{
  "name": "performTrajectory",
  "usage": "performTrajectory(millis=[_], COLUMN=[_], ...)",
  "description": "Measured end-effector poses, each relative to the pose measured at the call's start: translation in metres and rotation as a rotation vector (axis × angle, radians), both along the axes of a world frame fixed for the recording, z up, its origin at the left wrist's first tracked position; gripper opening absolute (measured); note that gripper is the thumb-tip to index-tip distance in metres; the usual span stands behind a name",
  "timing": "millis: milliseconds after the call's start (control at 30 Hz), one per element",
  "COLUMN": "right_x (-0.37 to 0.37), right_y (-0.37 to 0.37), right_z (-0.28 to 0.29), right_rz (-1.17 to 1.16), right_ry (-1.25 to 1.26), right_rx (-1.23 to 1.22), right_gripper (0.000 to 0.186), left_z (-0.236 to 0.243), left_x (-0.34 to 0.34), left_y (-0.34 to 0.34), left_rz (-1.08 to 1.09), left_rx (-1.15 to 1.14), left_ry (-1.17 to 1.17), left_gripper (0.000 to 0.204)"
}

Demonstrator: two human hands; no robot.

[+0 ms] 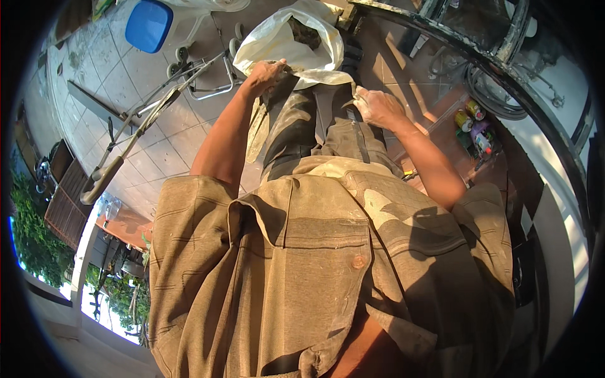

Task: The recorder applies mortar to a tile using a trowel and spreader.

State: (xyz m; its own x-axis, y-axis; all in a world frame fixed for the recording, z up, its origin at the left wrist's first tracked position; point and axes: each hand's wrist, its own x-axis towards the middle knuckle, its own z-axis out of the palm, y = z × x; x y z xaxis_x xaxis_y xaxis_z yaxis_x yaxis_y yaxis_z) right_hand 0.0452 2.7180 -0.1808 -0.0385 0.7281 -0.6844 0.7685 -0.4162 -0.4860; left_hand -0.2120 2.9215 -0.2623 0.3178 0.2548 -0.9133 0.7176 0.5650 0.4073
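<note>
A white plastic sack (255, 45) stands at my feet near the top of the view, its mouth open around a dark, unclear content (305, 34). My left hand (265, 77) is closed on its rolled rim at the near left. My right hand (377, 108) pinches the end of the pale band of that rim, stretched out toward me on the right. Both forearms reach forward on either side of my dusty dark trousers (290, 126) and brown shirt.
A blue plastic seat (149, 25) is at upper left, near a wheeled metal frame (208, 91) with a long handle. A black metal railing (441, 38) curves along the right, beside a coiled hose (491, 101) and several cans and bottles (479, 135). Greenery shows at left.
</note>
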Motion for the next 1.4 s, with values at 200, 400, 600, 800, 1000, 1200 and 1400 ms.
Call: performTrajectory(millis=[200,400,600,800,1000,1200,1400], right_x=[0.0,-0.009,-0.016,0.012,-0.036,-0.051,-0.05], right_y=[0.011,0.014,0.025,0.001,0.009,0.03,0.04], right_z=[0.014,0.007,0.021,0.006,-0.004,-0.019,-0.016], right_rz=[-0.096,-0.025,0.019,-0.109,-0.339,-0.374,-0.197], right_ry=[0.07,0.074,0.084,-0.015,0.213,0.164,0.059], right_rx=[-0.083,-0.032,-0.021,-0.086,-0.114,-0.096,-0.125], right_gripper=[0.031,0.029,0.028,0.026,0.031,0.032,0.034], left_z=[-0.009,-0.005,-0.012,-0.012,0.027,0.017,0.029], left_x=[-0.021,-0.013,-0.027,-0.024,0.006,-0.003,0.014], left_y=[-0.008,-0.007,-0.007,-0.006,-0.022,-0.041,-0.028], left_rz=[0.055,-0.065,-0.133,-0.226,-0.384,-0.33,-0.393], left_rx=[0.031,0.022,0.12,0.341,0.423,0.433,0.464], left_ry=[0.041,-0.003,0.092,-0.003,-0.149,-0.214,-0.175], left_gripper=[0.04,0.042,0.048,0.046,0.041,0.038,0.041])
